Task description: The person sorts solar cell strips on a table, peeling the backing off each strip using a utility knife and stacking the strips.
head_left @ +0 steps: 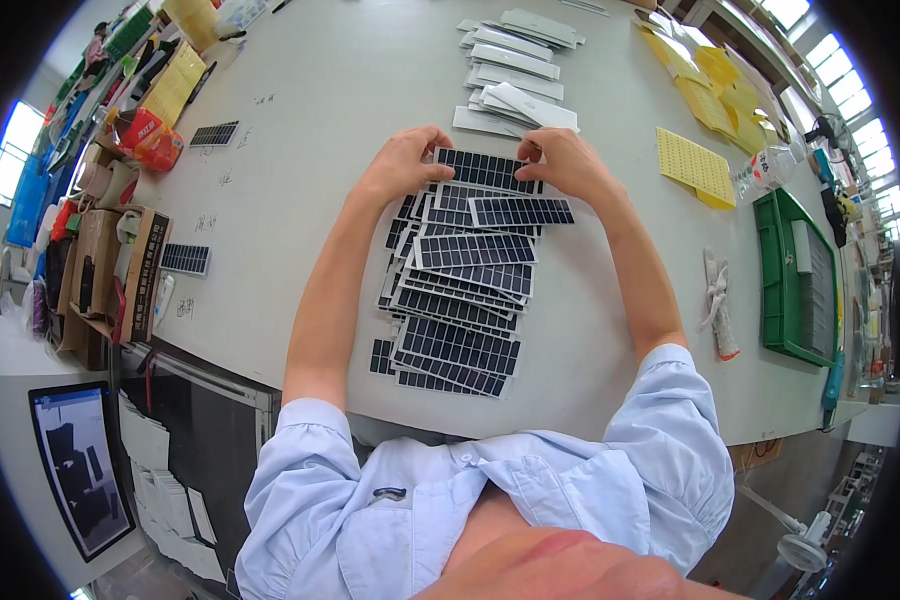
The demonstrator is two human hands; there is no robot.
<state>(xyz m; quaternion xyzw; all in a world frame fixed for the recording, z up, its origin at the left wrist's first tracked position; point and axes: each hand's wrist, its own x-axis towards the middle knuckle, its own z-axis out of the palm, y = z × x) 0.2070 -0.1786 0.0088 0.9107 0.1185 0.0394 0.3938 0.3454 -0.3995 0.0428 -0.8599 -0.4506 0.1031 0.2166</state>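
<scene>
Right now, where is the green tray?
In the head view, the green tray sits at the table's right edge, beyond the right hand, just below the yellow sheet and plastic bottle.

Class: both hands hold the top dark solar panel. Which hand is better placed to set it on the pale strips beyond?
Probably the right hand: it lies nearest the pale rectangular strips; the left hand holds the dark rectangular solar panel farther away.

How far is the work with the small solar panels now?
Looks done: a pile of white face-down panels lies at the far side. In hand: left hand and right hand grip the top dark panel. Left: the long overlapping row of dark panels toward the person.
</scene>
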